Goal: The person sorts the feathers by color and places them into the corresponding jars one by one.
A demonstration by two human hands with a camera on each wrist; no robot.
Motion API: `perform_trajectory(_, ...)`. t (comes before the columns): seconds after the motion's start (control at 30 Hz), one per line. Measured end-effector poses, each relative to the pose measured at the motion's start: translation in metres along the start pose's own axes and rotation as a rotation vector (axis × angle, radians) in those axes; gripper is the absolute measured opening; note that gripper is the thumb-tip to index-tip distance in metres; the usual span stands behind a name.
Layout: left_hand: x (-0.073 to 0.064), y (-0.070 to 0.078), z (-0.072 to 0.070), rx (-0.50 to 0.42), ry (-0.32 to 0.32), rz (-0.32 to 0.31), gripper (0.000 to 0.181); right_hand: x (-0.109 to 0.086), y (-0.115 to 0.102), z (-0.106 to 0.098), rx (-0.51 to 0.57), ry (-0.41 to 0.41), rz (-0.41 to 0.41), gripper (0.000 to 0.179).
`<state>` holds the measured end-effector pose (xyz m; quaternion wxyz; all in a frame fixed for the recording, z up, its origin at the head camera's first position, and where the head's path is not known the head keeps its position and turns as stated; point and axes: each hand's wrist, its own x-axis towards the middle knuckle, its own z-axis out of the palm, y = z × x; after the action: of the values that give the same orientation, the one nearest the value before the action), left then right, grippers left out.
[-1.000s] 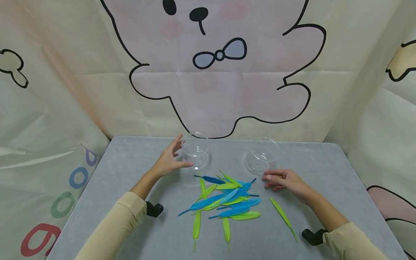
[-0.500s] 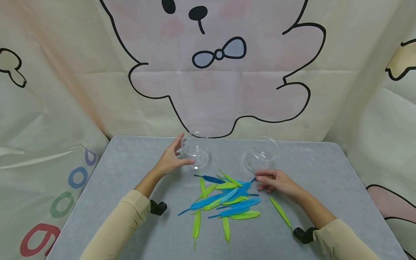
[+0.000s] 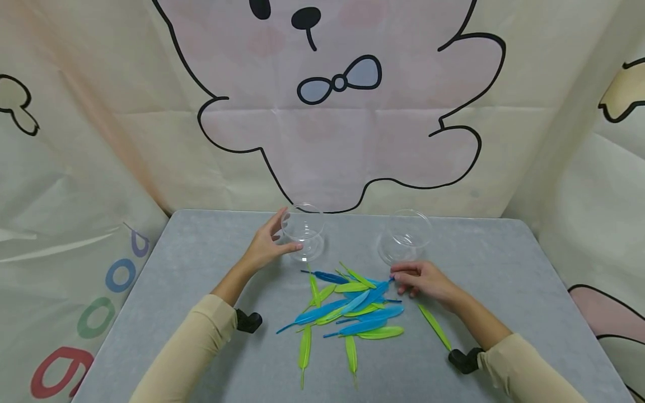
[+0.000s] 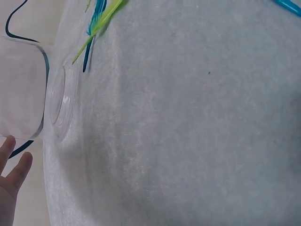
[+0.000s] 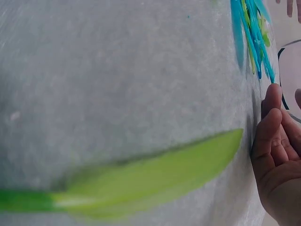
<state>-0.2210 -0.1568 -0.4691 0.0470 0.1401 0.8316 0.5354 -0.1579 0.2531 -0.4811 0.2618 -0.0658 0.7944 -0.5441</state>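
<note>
My left hand [image 3: 264,246] is round the side of a clear plastic cup [image 3: 304,232], its thumb overlapping the front and its fingers behind the left side. The left wrist view shows two fingers at the edge of that cup [image 4: 23,89]. My right hand [image 3: 420,280] has thumb and forefinger pinching the quill end of a blue feather [image 3: 378,292] at the right of a loose pile of blue and lime-green feathers. In the right wrist view the quill meets the fingertips [image 5: 273,96]. A second clear cup [image 3: 407,238] stands just behind the right hand.
A single green feather [image 3: 433,324] lies apart at the right, close to the right wrist's black camera mount [image 3: 464,361]. Green feathers [image 3: 304,352] also lie at the front of the pile. Printed fabric [image 3: 327,129] hangs behind the grey table [image 3: 221,224].
My right hand has moved left from in front of the right cup to the blue feather's quill. My left hand has shifted slightly, its thumb further across the cup. The feathers lie as before.
</note>
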Motion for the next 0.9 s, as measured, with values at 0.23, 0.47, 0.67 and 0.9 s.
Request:
perform_trajectory(0.23,-0.001,-0.002,0.002,-0.006,0.006,0.006,0.097,0.003,0.003,0.003,0.036,0.023,0.014,0.039)
perform_trajectory(0.47,-0.001,-0.003,0.002,-0.003,0.004,0.014,0.096,0.005,0.004,0.007,0.050,0.056,0.043,0.035)
perform_trajectory(0.67,-0.001,-0.002,0.001,-0.009,0.004,0.014,0.096,0.008,0.004,0.010,0.059,0.082,0.064,0.032)
perform_trajectory(0.9,0.001,-0.002,0.002,0.006,0.009,-0.002,0.096,0.009,0.003,0.011,0.082,0.093,0.072,0.027)
